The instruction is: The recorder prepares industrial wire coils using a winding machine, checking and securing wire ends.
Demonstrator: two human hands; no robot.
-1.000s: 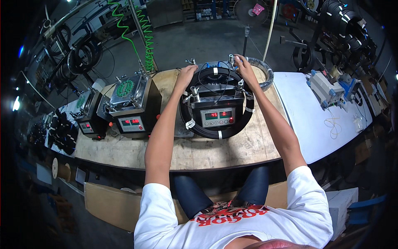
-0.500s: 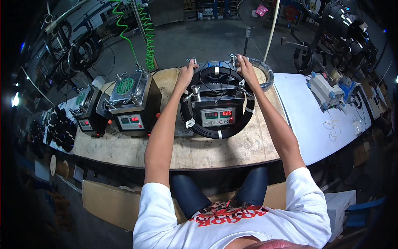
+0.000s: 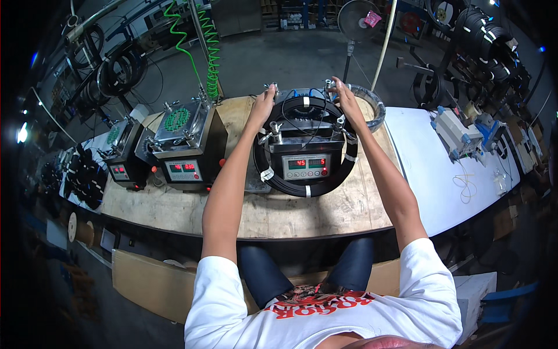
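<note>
A boxy benchtop machine (image 3: 292, 174) with a red and green lit display stands in front of me. A thick coil of black cable (image 3: 344, 171), tied with white bands, hangs around it, and thin black leads cross its top. My left hand (image 3: 263, 106) is closed at the machine's far left corner, on a metal corner clamp (image 3: 275, 91). At the far right corner my right hand (image 3: 348, 103) is closed on another upright clamp (image 3: 328, 85); its fingertips are partly hidden. Two nearer clamps (image 3: 275, 130) stand free of both hands.
Two similar machines (image 3: 185, 168) with green round tops stand to the left on the wooden table (image 3: 256, 221). A grey hose ring (image 3: 378, 110) lies behind my right forearm. The white table (image 3: 421, 192) at right bears a pale device (image 3: 456, 131). Green coiled air hoses (image 3: 213, 64) hang behind.
Both hands stay at the far corner clamps, with only slight finger movement. The digits on the front machine's display have changed. The whole view has shifted a little.
</note>
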